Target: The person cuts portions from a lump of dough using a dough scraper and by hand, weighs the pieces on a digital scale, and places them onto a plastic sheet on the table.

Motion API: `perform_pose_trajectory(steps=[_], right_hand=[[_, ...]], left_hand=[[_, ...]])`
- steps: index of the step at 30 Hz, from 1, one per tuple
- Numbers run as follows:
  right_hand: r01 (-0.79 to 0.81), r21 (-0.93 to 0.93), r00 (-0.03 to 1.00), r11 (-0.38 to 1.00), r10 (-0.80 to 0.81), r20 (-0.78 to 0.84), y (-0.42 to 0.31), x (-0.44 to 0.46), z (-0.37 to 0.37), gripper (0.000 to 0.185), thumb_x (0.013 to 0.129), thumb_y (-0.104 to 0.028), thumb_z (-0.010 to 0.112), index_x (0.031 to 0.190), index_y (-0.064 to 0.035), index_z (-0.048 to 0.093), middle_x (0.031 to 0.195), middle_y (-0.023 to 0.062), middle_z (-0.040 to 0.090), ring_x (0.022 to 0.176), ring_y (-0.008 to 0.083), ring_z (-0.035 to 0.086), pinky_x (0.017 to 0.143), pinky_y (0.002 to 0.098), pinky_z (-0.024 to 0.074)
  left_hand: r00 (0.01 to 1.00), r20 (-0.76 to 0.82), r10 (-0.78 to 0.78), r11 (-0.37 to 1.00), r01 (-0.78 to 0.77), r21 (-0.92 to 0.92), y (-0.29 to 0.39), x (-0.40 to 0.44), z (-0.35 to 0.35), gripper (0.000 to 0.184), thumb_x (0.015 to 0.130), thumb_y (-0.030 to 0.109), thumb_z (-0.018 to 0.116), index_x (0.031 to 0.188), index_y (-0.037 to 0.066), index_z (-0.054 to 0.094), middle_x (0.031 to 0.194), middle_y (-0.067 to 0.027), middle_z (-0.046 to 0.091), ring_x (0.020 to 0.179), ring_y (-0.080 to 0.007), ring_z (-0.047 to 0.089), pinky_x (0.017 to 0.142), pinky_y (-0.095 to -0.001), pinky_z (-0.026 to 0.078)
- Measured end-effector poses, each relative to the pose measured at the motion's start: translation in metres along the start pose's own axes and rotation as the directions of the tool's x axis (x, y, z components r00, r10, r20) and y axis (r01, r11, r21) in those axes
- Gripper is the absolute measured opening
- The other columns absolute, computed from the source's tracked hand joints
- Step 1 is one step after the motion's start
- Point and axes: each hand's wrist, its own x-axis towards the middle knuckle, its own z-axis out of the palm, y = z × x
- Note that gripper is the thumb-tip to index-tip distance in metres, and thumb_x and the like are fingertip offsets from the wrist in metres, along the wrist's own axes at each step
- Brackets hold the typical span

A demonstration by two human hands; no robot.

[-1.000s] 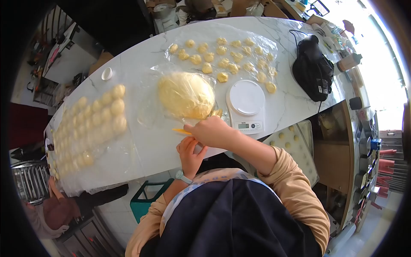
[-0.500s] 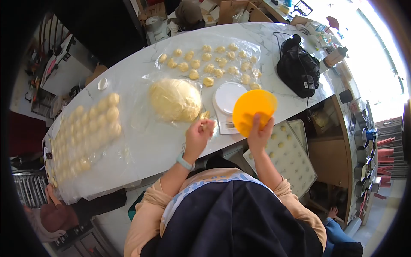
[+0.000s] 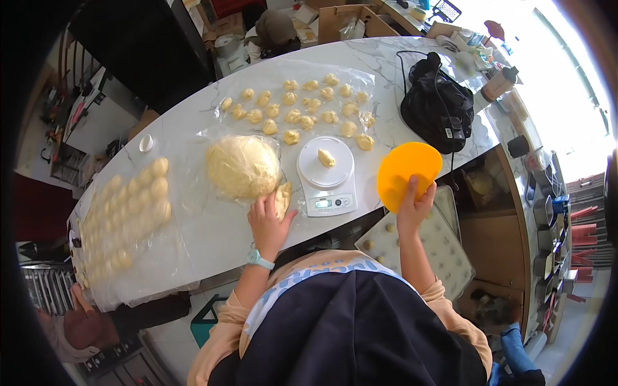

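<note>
My right hand [image 3: 415, 204] grips a yellow, roughly round dough scraper [image 3: 404, 170], held up to the right of the white kitchen scale [image 3: 310, 181]. On the scale's round platform lies a small piece of dough [image 3: 326, 158]. My left hand [image 3: 267, 226], with a pale watch on its wrist, is closed around a long strip of dough [image 3: 283, 198] on the table. Just beyond that hand sits a large mound of dough [image 3: 241, 166], partly covered by clear plastic.
Several small dough lumps [image 3: 293, 116] lie on plastic behind the scale. Rows of smooth dough balls [image 3: 159, 188] rest under plastic at the left. A black bag [image 3: 441, 106] stands at the right. Below the table edge is a tray [image 3: 444, 251]. Other people are nearby.
A small piece of dough now lies on the scale. My right hand has carried the scraper right, away from the scale. My left hand has moved left and down onto the dough strip.
</note>
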Motion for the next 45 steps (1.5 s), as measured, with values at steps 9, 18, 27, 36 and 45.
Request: perform_pose_trajectory(steps=[9, 18, 27, 36, 45], right_hand=[[0.035, -0.051, 0.999, 0.998, -0.034, 0.019, -0.002, 0.015, 0.002, 0.022, 0.095, -0.02, 0.055, 0.106, -0.0028, 0.049, 0.097, 0.0044, 0.057, 0.088, 0.0095, 0.054, 0.076, 0.0236, 0.0443], [0.02, 0.015, 0.999, 1.0, -0.02, 0.026, 0.001, 0.013, 0.005, 0.02, 0.095, -0.019, 0.055, 0.106, -0.0031, 0.049, 0.096, 0.0043, 0.057, 0.087, 0.0092, 0.054, 0.076, 0.0229, 0.044], [-0.008, 0.078, 1.0, 0.997, 0.006, 0.024, 0.0, 0.007, 0.011, 0.02, 0.095, -0.019, 0.055, 0.106, -0.0035, 0.05, 0.097, 0.0034, 0.058, 0.087, 0.008, 0.055, 0.075, 0.0223, 0.0454], [0.031, 0.014, 1.0, 0.999, -0.031, 0.001, -0.01, 0.015, -0.01, 0.017, 0.095, -0.016, 0.055, 0.105, -0.0029, 0.05, 0.096, 0.0033, 0.059, 0.085, 0.0084, 0.056, 0.074, 0.0224, 0.0457], [-0.102, 0.134, 0.91, 0.986, 0.038, 0.413, -0.029, -0.044, 0.072, 0.015, 0.094, -0.013, 0.055, 0.105, -0.0038, 0.05, 0.087, 0.0055, 0.06, 0.076, 0.0097, 0.056, 0.064, 0.0229, 0.0458]], left_hand=[[0.985, -0.1, 0.142, 0.906, -0.17, -0.388, -0.019, -0.066, -0.042, 0.026, 0.065, -0.003, 0.069, 0.088, 0.006, 0.061, 0.089, -0.0108, 0.055, 0.083, -0.0309, 0.056, 0.075, -0.0352, 0.048], [0.754, -0.421, -0.504, 0.457, -0.181, -0.871, 0.0, -0.039, -0.117, 0.041, 0.079, -0.002, 0.056, 0.119, -0.001, 0.045, 0.114, -0.0095, 0.052, 0.103, -0.0183, 0.053, 0.093, -0.0323, 0.041], [0.986, 0.126, -0.111, 0.932, 0.147, -0.332, -0.021, -0.004, -0.032, 0.052, 0.073, 0.005, 0.07, 0.12, -0.001, 0.048, 0.11, -0.0149, 0.051, 0.102, -0.0291, 0.052, 0.089, -0.0397, 0.043], [0.997, -0.046, -0.061, 0.988, 0.053, -0.147, -0.022, -0.04, -0.019, 0.079, 0.067, 0.017, 0.079, 0.134, 0.004, 0.039, 0.127, -0.0187, 0.045, 0.119, -0.0365, 0.041, 0.099, -0.0456, 0.034], [0.946, 0.022, -0.324, 0.851, 0.302, -0.429, -0.024, -0.034, -0.026, 0.028, 0.075, 0.01, 0.075, 0.097, -0.002, 0.063, 0.096, -0.0148, 0.063, 0.085, -0.0283, 0.061, 0.073, -0.033, 0.05]])
